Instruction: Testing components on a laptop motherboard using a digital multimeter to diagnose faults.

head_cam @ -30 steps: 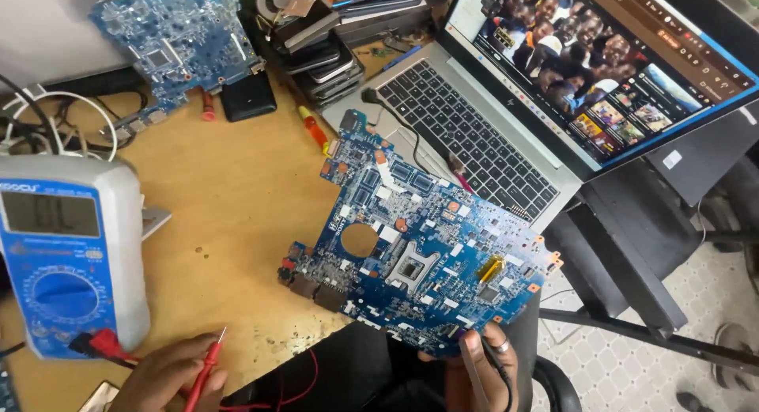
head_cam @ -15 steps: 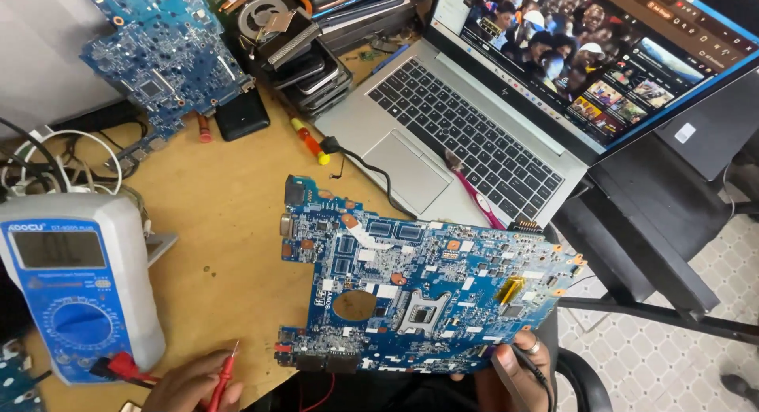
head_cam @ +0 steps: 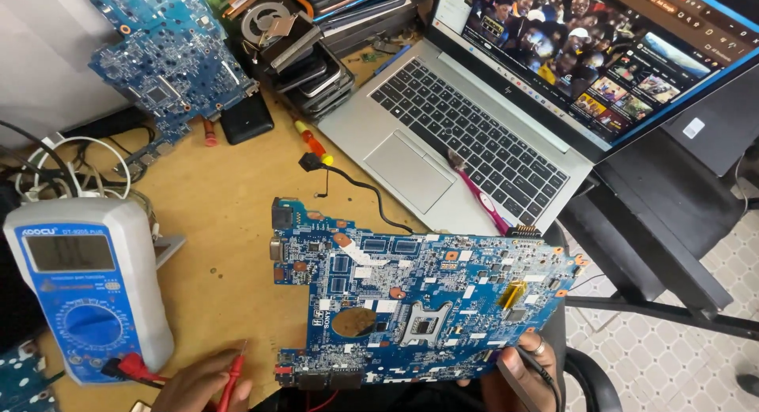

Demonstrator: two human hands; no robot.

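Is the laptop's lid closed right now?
No, the laptop stands open, its lit screen showing pictures and its keyboard bare behind the blue circuit board.

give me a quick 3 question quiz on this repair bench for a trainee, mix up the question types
1. True or false: the left hand holds a red probe.
2. Which thing lies on the laptop beside its keyboard? A) a pink toothbrush B) a pair of scissors C) a roll of tape
3. Fill in: the right hand grips the near edge of the blue ____.

Key
1. True; the probe sits near the blue multimeter.
2. A, the pink toothbrush.
3. circuit board
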